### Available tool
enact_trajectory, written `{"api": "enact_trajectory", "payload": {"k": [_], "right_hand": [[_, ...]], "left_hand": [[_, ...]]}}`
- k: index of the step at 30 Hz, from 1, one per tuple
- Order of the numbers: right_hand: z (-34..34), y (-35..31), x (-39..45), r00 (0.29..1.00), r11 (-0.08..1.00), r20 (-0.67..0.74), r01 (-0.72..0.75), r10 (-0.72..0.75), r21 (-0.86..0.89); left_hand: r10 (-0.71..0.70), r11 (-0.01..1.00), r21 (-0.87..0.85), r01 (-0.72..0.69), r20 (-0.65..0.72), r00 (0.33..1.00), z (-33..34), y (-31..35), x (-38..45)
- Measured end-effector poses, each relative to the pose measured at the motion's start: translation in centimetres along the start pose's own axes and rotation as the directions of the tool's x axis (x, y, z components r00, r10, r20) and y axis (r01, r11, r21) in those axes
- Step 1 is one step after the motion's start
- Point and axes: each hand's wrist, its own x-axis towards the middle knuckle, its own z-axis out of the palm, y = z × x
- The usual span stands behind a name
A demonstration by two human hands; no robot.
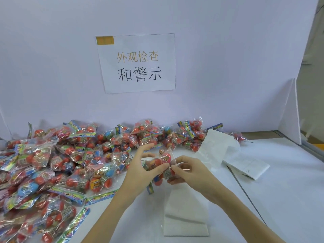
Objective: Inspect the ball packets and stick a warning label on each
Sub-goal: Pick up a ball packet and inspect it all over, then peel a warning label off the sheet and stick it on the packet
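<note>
- Head view: both hands meet over the white counter (280, 190), working one ball packet (162, 163) held above the surface, just in front of the big pile.
- Left hand (140, 170) pinches the packet from the left; thumb on the near face, fingers spread and reaching behind it.
- Right hand (188, 170) has thumb and forefinger closed at the packet's right edge, other fingers curled beneath. Whether a label sits between those fingertips is too small to tell.
- Judged step: label being placed or pressed on this packet, or the film being checked. Next move likely calls for smoothing the label flat on crinkly film, then setting the packet aside from the unlabelled ones.
- Pile of packets (52, 163) covers the counter's left and back, red and blue balls in clear bags.
- White label strip (185, 207) lies below the hands; more folded sheets (245, 163) to the right.
- Printed sign (137, 63) on the white partition behind.
</note>
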Motion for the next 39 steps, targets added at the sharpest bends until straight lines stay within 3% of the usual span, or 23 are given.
{"api": "enact_trajectory", "payload": {"k": [2, 4, 6, 9, 11, 14, 17, 21, 22, 24, 26, 28, 30, 32, 36, 39], "right_hand": [[-0.6, -0.4, -0.1, 0.996, 0.999, 0.086, -0.028, 0.025, 0.040], [-0.9, -0.7, -0.4, 0.991, 0.999, 0.134, -0.033, 0.031, 0.014], [-0.8, -0.7, -0.6, 0.991, 0.997, 0.134, 0.037, -0.028, -0.062], [-0.4, -0.7, -0.6, 0.996, 0.997, 0.049, 0.080, -0.080, 0.013], [-0.1, -0.6, -0.5, 0.996, 0.990, -0.001, 0.085, -0.085, 0.113], [0.5, -0.4, -0.4, 0.997, 0.988, -0.009, 0.082, -0.081, 0.130], [0.1, -0.1, 0.1, 0.987, 0.982, -0.047, 0.144, -0.150, -0.123], [-3.6, -0.4, 0.4, 0.908, 0.788, -0.198, 0.194, -0.370, -0.584], [-4.9, -0.4, 0.4, 0.931, 0.749, -0.167, 0.143, -0.323, -0.647], [-7.0, -0.2, 0.1, 0.995, 0.622, -0.073, -0.014, -0.069, -0.783], [-8.0, 0.3, 0.0, 0.990, 0.511, -0.038, -0.101, 0.132, -0.854], [-8.0, 0.7, 0.3, 0.991, 0.623, -0.066, -0.123, 0.114, -0.772], [-7.4, 0.8, 0.8, 0.988, 0.738, -0.155, -0.089, -0.022, -0.669], [-7.0, 0.9, 1.1, 0.948, 0.756, -0.251, -0.016, -0.197, -0.654], [-6.6, 0.9, 1.3, 0.813, 0.786, -0.411, 0.091, -0.414, -0.611], [-6.7, 1.3, 1.6, 0.754, 0.865, -0.523, 0.118, -0.398, -0.488]], "left_hand": [[-0.027, 1.000, 0.011, 0.028, -0.073, 0.997, -0.4, 0.0, 0.0], [0.005, 1.000, 0.016, -0.004, -0.053, 0.999, -0.7, -0.4, 0.3], [0.066, 0.998, -0.023, -0.066, 0.013, 0.998, -0.5, -0.7, 0.2], [0.098, 0.995, 0.029, -0.096, -0.062, 0.993, 0.7, -0.7, -0.2], [-0.010, 0.998, -0.064, 0.004, -0.098, 0.995, 1.4, -0.3, -0.6], [-0.175, 0.936, -0.306, 0.173, 0.021, 0.984, 1.9, -0.3, -0.4], [-0.174, 0.932, -0.324, 0.163, -0.005, 0.985, 1.7, 0.0, -0.6], [-0.188, 0.968, -0.195, 0.155, -0.164, 0.968, 0.8, -0.4, -0.1], [-0.184, 0.972, -0.185, 0.149, -0.195, 0.963, 0.6, -0.5, 0.1], [-0.142, 0.980, -0.167, 0.107, -0.221, 0.965, 0.6, -0.6, 0.1], [-0.092, 0.984, -0.168, 0.056, -0.217, 0.972, 0.9, -0.8, 0.1], [0.033, 0.993, -0.106, -0.053, -0.179, 0.983, 1.2, -1.3, 0.0], [0.187, 0.981, 0.077, -0.177, -0.148, 0.971, 1.3, -1.7, -0.1], [0.276, 0.945, 0.211, -0.248, -0.114, 0.954, 1.6, -1.7, -0.1], [0.295, 0.935, 0.235, -0.265, -0.103, 0.950, 2.2, -0.6, -0.8], [0.181, 0.978, 0.095, -0.184, 0.041, 0.983, 2.4, 0.1, -1.2]]}}
